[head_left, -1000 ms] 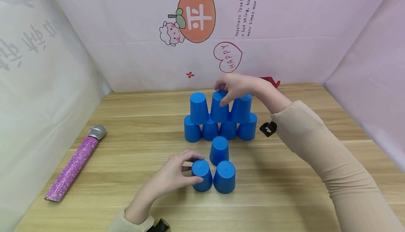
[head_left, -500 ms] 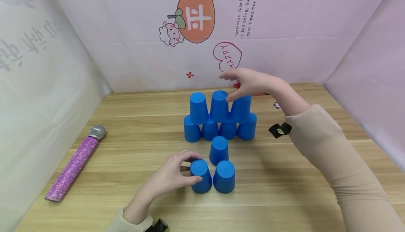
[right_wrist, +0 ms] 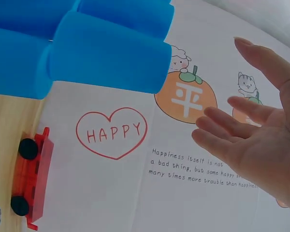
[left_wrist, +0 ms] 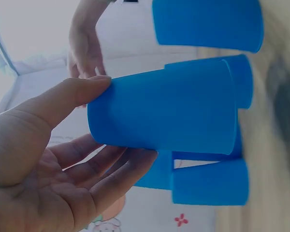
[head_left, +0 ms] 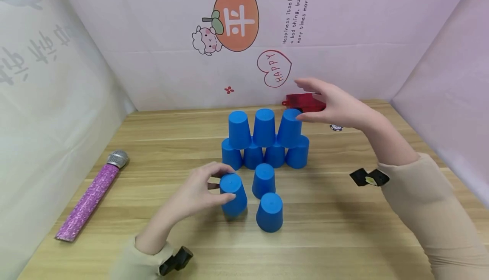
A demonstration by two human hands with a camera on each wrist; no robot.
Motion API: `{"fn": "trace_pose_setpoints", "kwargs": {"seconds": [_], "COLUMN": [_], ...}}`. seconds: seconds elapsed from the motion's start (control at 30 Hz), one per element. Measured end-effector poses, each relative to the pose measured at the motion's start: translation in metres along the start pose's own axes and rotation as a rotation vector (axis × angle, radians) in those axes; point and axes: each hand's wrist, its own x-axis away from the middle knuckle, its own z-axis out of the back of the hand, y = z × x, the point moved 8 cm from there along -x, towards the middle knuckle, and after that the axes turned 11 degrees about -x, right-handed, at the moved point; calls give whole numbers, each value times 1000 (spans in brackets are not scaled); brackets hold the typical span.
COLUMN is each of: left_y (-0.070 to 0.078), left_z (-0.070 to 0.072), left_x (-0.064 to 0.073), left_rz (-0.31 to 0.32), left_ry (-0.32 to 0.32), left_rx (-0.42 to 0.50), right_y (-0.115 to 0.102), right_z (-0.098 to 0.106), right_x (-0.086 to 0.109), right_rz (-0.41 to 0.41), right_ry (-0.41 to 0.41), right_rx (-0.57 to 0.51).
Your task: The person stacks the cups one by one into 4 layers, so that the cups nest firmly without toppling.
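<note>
In the head view, my left hand (head_left: pixel 196 191) grips an upside-down blue cup (head_left: pixel 235 199) between thumb and fingers. The cup tilts slightly and appears lifted off the table; the left wrist view shows this held cup (left_wrist: pixel 164 111) close up. Two more upside-down cups stand to its right, a nearer cup (head_left: pixel 269 212) and a farther cup (head_left: pixel 264 181). Behind them rises a two-level stack: three cups on top, including the middle cup (head_left: pixel 264 127), over a row of several. My right hand (head_left: pixel 340 104) is spread, holding nothing, by the stack's upper right cup (head_left: pixel 289 128).
A microphone with a glittery pink handle (head_left: pixel 89 201) lies at the table's left. Behind the stack, a red toy vehicle with black wheels (right_wrist: pixel 36 174) stands by the printed cloth backdrop (head_left: pixel 172 76). A small round chip (head_left: pixel 336 127) lies under my right hand.
My right hand has left the top middle cup and drawn back to the right, fingers apart. My left hand has carried its cup up and leftward, away from the near cup beside it.
</note>
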Motion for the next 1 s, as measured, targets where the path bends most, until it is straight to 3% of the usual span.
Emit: {"fn": "trace_pose_setpoints", "kwargs": {"seconds": [0.27, 0.5, 0.67, 1.0], "left_y": [10, 24, 34, 51], "left_z": [36, 60, 75, 97], "left_x": [-6, -17, -26, -45], "left_rz": [15, -7, -18, -25], "left_ry": [88, 105, 106, 109], "left_rx": [-79, -98, -117, -145], "right_y": [12, 21, 22, 31], "right_z": [1, -11, -28, -64], "right_x": [32, 63, 82, 105], "right_rz": [7, 35, 108, 89], "right_ry": [121, 201, 179, 117], "right_rx": [-107, -154, -176, -220]}}
